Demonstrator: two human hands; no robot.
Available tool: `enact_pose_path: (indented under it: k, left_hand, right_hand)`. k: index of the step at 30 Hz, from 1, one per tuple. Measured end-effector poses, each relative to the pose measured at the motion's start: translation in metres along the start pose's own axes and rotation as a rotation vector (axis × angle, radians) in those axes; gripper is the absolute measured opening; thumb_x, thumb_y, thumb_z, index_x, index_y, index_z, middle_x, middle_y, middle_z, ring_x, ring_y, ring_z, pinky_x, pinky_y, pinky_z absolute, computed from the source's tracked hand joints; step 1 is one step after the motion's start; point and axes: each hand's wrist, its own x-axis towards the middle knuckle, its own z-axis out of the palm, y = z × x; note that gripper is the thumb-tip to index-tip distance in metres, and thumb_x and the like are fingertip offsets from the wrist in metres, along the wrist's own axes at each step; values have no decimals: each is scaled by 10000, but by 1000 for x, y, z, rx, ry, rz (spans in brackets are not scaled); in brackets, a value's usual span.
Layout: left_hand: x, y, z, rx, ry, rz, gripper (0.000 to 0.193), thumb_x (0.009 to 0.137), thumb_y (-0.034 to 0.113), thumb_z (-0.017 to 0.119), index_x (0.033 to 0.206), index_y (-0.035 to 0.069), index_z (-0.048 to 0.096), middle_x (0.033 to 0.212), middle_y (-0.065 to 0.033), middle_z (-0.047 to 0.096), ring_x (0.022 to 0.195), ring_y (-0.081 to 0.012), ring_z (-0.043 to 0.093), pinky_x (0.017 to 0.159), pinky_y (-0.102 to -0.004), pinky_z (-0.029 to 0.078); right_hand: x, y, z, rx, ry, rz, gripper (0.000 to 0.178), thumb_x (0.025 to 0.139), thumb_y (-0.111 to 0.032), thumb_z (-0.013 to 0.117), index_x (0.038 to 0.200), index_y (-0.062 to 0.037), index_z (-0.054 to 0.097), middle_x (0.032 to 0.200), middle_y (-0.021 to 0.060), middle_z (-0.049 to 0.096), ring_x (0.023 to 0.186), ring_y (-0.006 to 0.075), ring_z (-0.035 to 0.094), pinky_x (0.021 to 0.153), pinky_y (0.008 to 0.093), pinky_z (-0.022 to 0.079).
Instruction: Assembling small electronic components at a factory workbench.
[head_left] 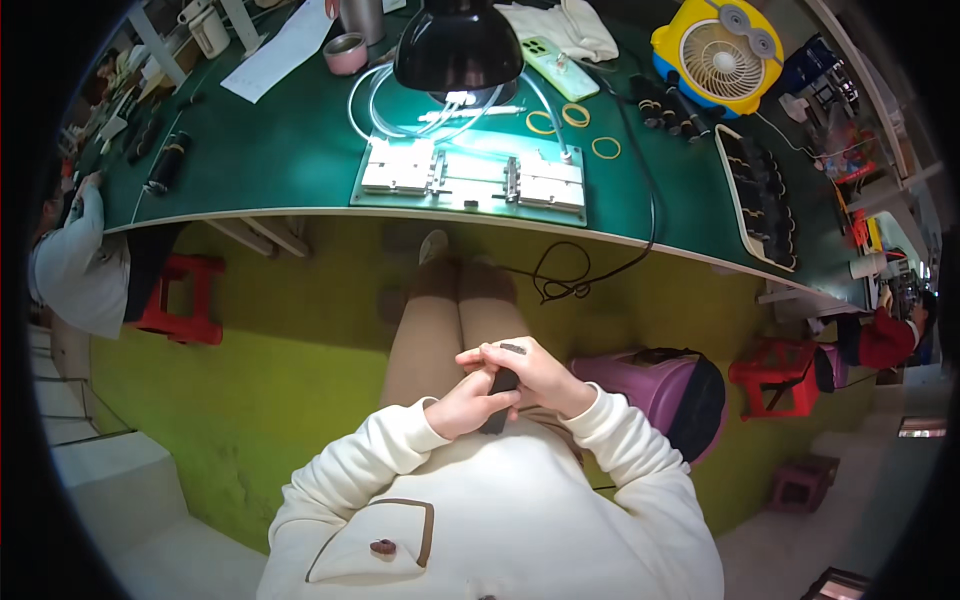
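Note:
Over my lap, close to my body, my two hands meet around a dark, flat-looking object [505, 383]. Its kind cannot be made out, as fingers cover much of it. My left hand [462, 405] is closed around it from below, thumb pointing right. From the right, my right hand [538, 378] folds over its upper part, fingers curled. A small dark strip [513, 348] shows at the top of my right hand. On the table beyond stands a metal fixture [470, 180] with two silver blocks on a plate, apart from both hands.
A black lamp [458, 45] lights the fixture on the green table [270, 160]. Rubber bands [605, 148], a phone [560, 68], a yellow fan [725, 58] and a tray of black parts [735, 190] lie around. A purple stool [640, 390] stands at my right. Other people sit at both sides.

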Motion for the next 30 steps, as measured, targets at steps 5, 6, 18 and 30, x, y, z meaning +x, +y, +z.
enact_pose_path:
  k: [5,6,18,30]
  left_hand:
    - [-7,-12,-3,-206,-101,-100,88,819,51,470,898,21,443,757,-32,493,678,-123,489,660,-247,404]
    - [-7,-16,-5,-216,-103,-104,88,819,51,470,898,21,443,757,-32,493,678,-123,489,660,-247,404]
    - [23,8,-37,-589,14,240,63,807,70,501,842,20,485,687,-43,512,641,-128,502,615,-257,418]
    - [54,45,-53,-717,225,432,137,773,31,553,898,14,502,717,-55,542,634,-135,530,593,-253,445]
  right_hand:
    - [5,-24,0,-368,67,-255,306,834,-241,450,1014,-1,511,942,88,546,879,148,513,735,259,422]
    - [5,-30,3,-527,107,-345,319,822,-256,471,1004,3,514,946,103,542,896,151,504,749,272,415]
    - [37,-27,2,-701,453,-274,204,744,-169,605,796,22,562,595,97,547,547,97,557,486,240,447]
    - [65,-77,11,-186,404,-438,109,792,-61,557,751,39,571,536,41,536,385,65,471,347,184,372]
